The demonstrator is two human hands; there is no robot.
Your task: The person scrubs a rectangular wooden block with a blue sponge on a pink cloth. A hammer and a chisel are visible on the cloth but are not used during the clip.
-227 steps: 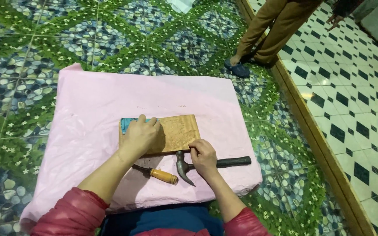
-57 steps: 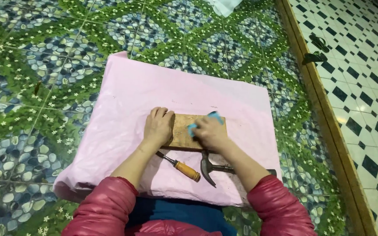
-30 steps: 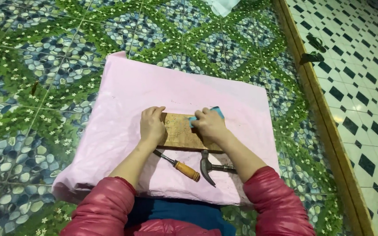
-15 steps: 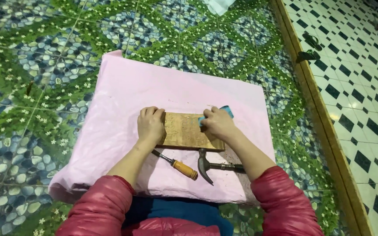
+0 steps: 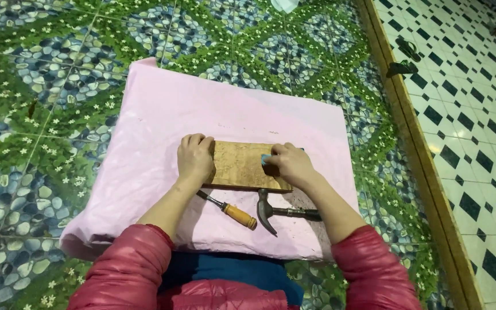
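Nearest the person, just on their side of the flat rectangular wooden board (image 5: 241, 166), lie two tools on the pink cloth-covered low table (image 5: 162, 115): a screwdriver with an orange wooden handle (image 5: 228, 210) below the board's left half, and a dark steel claw hammer (image 5: 283, 212) below its right half, the head close to the board's near edge. Neither is touched.

The board itself sits in the near middle of the pink cloth. The left hand (image 5: 195, 159) lies flat over the board's left end, fingers curled over the far edge, pinning it down. The right hand (image 5: 291, 164) is closed around a small light-blue pad (image 5: 266, 159), probably a sanding block or sponge, pressed on the board's right end.

Against half a second earlier, the blue pad has been drawn in from the board's far right corner toward the board's surface, and shows less from under the fingers; the left hand has not shifted. That reads as a rubbing stroke along the board, with the work apparently mid-course.

Beyond the board the pink cloth runs on, then green and blue pebble-patterned floor tiles (image 5: 58, 69). Far right of the board, past a wooden threshold strip (image 5: 414, 143), lie dark sandals (image 5: 402, 68).
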